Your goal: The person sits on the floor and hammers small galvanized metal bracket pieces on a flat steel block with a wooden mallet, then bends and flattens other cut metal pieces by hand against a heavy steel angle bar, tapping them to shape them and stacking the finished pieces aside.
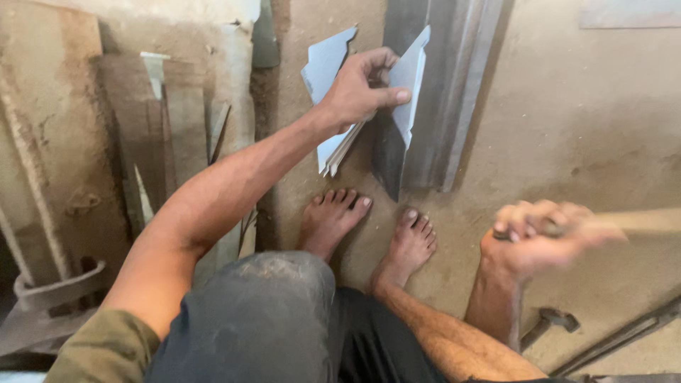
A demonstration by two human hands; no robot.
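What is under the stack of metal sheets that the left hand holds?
Under the metal sheets, held by the left hand, lie the dusty floor and a long steel channel. The hand and sheets cover part of that channel, so that part cannot be seen.

We see stack of thin pale grey metal sheets (333, 106), angular cut, upper centre of frame, held on edge, tilted. Wooden handle (638, 221), blurred, pale brown, right edge of frame, lying roughly horizontal; its head out of view.
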